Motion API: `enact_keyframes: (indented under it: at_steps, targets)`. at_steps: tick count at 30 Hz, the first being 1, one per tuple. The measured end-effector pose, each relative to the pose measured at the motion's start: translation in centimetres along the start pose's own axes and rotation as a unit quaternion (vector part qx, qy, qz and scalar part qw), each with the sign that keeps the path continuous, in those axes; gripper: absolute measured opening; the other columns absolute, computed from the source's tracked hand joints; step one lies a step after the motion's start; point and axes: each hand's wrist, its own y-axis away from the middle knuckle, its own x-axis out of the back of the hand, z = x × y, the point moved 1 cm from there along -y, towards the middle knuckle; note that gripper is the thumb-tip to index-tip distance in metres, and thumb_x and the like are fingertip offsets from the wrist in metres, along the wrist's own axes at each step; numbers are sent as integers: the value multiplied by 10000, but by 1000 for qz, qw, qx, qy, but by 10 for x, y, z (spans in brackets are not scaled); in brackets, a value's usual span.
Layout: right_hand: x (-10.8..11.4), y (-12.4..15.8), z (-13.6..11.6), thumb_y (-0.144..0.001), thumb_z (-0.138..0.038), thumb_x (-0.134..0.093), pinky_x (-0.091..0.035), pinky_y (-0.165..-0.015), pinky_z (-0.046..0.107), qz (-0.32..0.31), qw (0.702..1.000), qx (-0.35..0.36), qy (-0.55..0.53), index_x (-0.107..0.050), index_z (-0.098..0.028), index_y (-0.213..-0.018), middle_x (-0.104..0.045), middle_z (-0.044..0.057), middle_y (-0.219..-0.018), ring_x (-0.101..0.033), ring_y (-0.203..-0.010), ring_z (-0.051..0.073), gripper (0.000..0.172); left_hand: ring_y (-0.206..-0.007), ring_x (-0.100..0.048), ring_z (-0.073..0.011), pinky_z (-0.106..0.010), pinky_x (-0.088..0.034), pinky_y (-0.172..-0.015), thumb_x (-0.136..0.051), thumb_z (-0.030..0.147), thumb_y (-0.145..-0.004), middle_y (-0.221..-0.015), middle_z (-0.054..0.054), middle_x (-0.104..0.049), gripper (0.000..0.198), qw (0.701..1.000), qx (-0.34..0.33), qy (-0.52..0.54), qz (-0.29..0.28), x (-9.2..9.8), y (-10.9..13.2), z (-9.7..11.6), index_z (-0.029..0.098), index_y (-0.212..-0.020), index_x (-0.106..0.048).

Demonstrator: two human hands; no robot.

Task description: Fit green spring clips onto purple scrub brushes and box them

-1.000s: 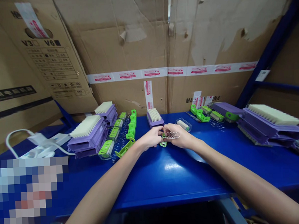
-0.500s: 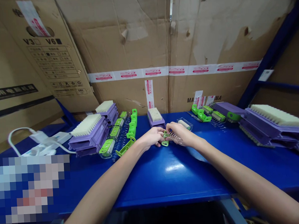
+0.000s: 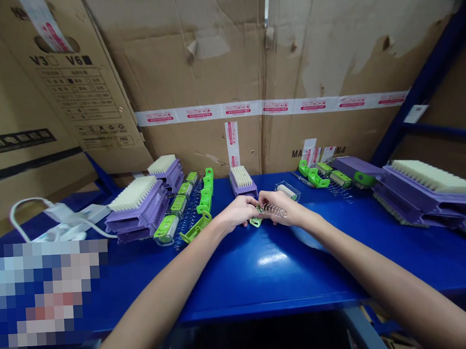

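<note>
Over the middle of the blue table (image 3: pixel 223 279), my left hand (image 3: pixel 237 212) and my right hand (image 3: pixel 293 208) meet, both closed. A light green plastic bracket (image 3: pixel 256 222) shows below my left fingers, which grip it; most of it is hidden. From my right fingertips a metal coil spring (image 3: pixel 274 210) lies sideways along the hand, its left end at the bracket. Just behind my hands stands a purple brush head (image 3: pixel 242 178) with cream bristles. A clear case (image 3: pixel 287 191) with a cream block inside sits behind my right hand.
On the left stand purple brush stacks (image 3: pixel 137 211), clear cases with green tops (image 3: pixel 167 229), loose springs (image 3: pixel 188 218) and green brackets (image 3: pixel 206 194). More brackets (image 3: pixel 318 179) and purple brushes (image 3: pixel 421 196) lie right. A power strip (image 3: pixel 82 216) with white cables is far left. Cardboard (image 3: pixel 196 67) walls the back.
The spring has turned nearly level and the green bracket is more covered by my fingers. My hands stay together in nearly the same place.
</note>
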Motion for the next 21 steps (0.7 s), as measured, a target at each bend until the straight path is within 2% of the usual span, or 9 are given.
enact_keyframes:
  at_steps: [3, 8, 12, 17, 21]
  targets:
    - [-1, 1, -3, -757, -309, -619, -355, -365, 167, 7, 1000, 3, -12, -412, -203, -761, -559, -36, -602, -539, -423, 93, 233, -444, -419, -55, -167, -271, -381, -633, 123, -606, -604, 30, -570, 213, 1000, -6, 10, -5, -1, 1, 1, 143, -807, -566]
    - [-3, 3, -7, -728, -323, -646, -428, -370, 194, 8, 995, -14, -102, -427, -196, -761, -560, -26, -683, -539, -463, 89, 256, -454, -426, -52, -159, -270, -393, -616, 91, -579, -602, 38, -553, 225, 999, 7, 35, 2, 0, 1, -1, 155, -780, -536]
    - [-4, 2, -7, -700, -278, -667, -456, -381, 205, -8, 985, -31, -169, -419, -194, -758, -560, -40, -628, -548, -447, 95, 268, -445, -409, -47, -155, -259, -389, -618, 85, -571, -584, 49, -515, 239, 998, 15, 65, 7, 2, 1, -2, 167, -770, -513]
    - [-4, 1, -11, -648, -195, -701, -435, -354, 183, 4, 969, -91, -232, -418, -195, -758, -527, -61, -556, -508, -428, 81, 304, -460, -419, -58, -154, -262, -389, -641, 124, -611, -570, 47, -490, 202, 996, 28, 82, 6, 3, 3, 1, 171, -777, -536]
    - [-8, 2, -19, -621, -98, -664, -440, -336, 187, 59, 934, -169, -309, -408, -209, -805, -524, -64, -610, -497, -457, 81, 334, -467, -438, -61, -150, -272, -397, -634, 113, -629, -570, 46, -502, 203, 993, 23, 112, 21, 1, 3, 2, 176, -798, -540]
